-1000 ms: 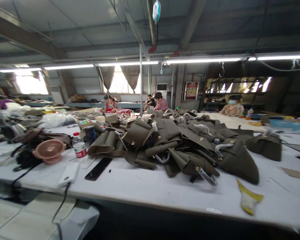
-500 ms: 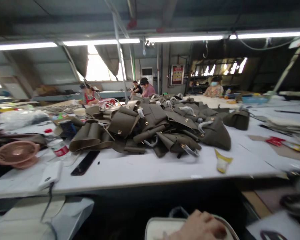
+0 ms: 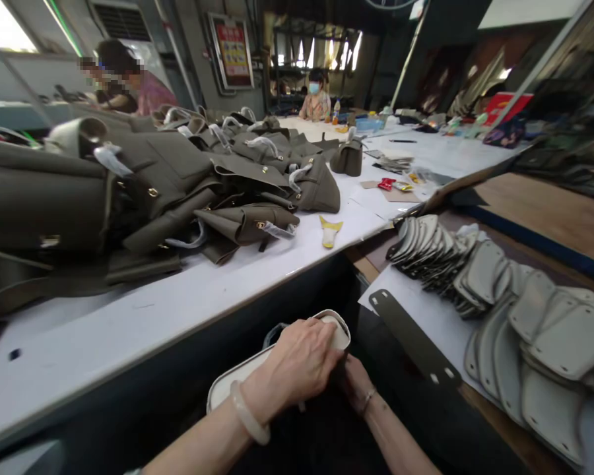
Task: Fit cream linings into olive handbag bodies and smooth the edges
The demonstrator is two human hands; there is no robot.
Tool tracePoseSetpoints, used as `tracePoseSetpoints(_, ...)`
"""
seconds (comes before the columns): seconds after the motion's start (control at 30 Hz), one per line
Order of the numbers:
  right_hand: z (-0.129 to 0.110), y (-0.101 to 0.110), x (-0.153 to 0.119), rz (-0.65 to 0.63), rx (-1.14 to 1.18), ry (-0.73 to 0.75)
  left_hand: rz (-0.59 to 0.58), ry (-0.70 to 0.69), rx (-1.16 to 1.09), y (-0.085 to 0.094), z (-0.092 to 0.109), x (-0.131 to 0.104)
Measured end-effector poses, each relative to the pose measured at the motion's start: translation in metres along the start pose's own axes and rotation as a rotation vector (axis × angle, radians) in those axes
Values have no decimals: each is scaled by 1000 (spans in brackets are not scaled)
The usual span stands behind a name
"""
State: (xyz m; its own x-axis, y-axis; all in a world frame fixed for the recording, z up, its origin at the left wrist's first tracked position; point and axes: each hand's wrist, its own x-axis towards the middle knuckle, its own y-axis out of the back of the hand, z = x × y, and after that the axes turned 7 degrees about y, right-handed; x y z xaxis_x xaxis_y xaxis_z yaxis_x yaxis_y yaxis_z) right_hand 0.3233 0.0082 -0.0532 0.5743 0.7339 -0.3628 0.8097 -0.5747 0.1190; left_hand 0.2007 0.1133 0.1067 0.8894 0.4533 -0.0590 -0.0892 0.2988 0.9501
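A handbag (image 3: 240, 375) with a pale, round-cornered face and a plastic-wrapped handle (image 3: 273, 335) is low in front of me, below the table's edge. My left hand (image 3: 301, 356), with a pale bangle at the wrist, lies over its far end, fingers curled over the rim. My right hand (image 3: 357, 382), wearing a thin bracelet, grips the same end from below; its fingertips are partly hidden in shadow. A dark strap piece (image 3: 413, 336) with slots at both ends lies to the right of my hands.
Many dark olive bags (image 3: 168, 165) are heaped on the white table (image 3: 129, 330). Near its edge lies a yellow-and-white packet (image 3: 329, 232). Stacked pale panels (image 3: 559, 330) cover the right-hand surface. A masked person (image 3: 315, 102) is at the far table; others are at left.
My view has swung right and tilted down, bringing the stacked panels and strap piece into sight. Both hands now show on the handbag, where one showed before.
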Motion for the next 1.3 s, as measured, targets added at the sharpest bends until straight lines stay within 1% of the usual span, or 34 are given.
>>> tracePoseSetpoints(0.03, -5, 7, 6, 23, -19, -13, -11, -4, 22, 1, -1, 4)
tracePoseSetpoints(0.1, -24, 23, 8, 52, -66, -3, -27, -56, 59, 4, -4, 12)
tracePoseSetpoints(0.13, -38, 30, 6, 45, -76, 18, -35, -89, 70, 6, -5, 15)
tracePoseSetpoints(0.2, -69, 38, -4, -32, -146, 89, -44, -132, 79, 10, -8, 22)
tracePoseSetpoints(0.23, -85, 38, -8, -89, -230, 136, -45, -137, 78, 12, -9, 25)
tracePoseSetpoints(0.3, -111, 35, -14, -179, -477, 228, -46, -134, 50, 13, -14, 30)
tracePoseSetpoints(0.37, -125, 29, -16, -212, -624, 267, -34, -116, -32, 11, -21, 35)
tracePoseSetpoints(0.4, -128, 26, -16, -212, -637, 266, -14, -101, -89, 8, -25, 38)
tracePoseSetpoints(0.47, -127, 24, -15, -213, -644, 266, 44, -60, -234, 1, -35, 45)
tracePoseSetpoints(0.53, -122, 24, -14, -216, -656, 271, 53, -11, -381, -7, -44, 54)
tracePoseSetpoints(0.57, -120, 25, -14, -217, -660, 273, 24, 6, -437, -10, -47, 58)
tracePoseSetpoints(0.63, -117, 26, -14, -219, -664, 274, -67, 19, -501, -13, -51, 67)
tracePoseSetpoints(0.7, -116, 26, -13, -222, -665, 276, -133, 28, -518, -13, -53, 73)
tracePoseSetpoints(0.77, -114, 26, -11, -228, -665, 278, -169, 50, -537, -13, -53, 77)
tracePoseSetpoints(0.87, -111, 26, -9, -242, -664, 283, -201, 97, -571, -18, -55, 82)
tracePoseSetpoints(1.0, -110, 28, -8, -265, -647, 273, -235, 166, -627, -29, -59, 88)
tracePoseSetpoints(1.1, -111, 28, -10, -265, -626, 304, -255, 199, -656, -32, -59, 90)
tracePoseSetpoints(1.17, -111, 27, -12, -230, -582, 345, -248, 207, -664, -30, -58, 88)
tracePoseSetpoints(1.23, -108, 26, -13, -166, -510, 376, -243, 211, -673, -28, -57, 86)
tracePoseSetpoints(1.3, -101, 26, -15, -118, -426, 368, -253, 220, -689, -27, -58, 85)
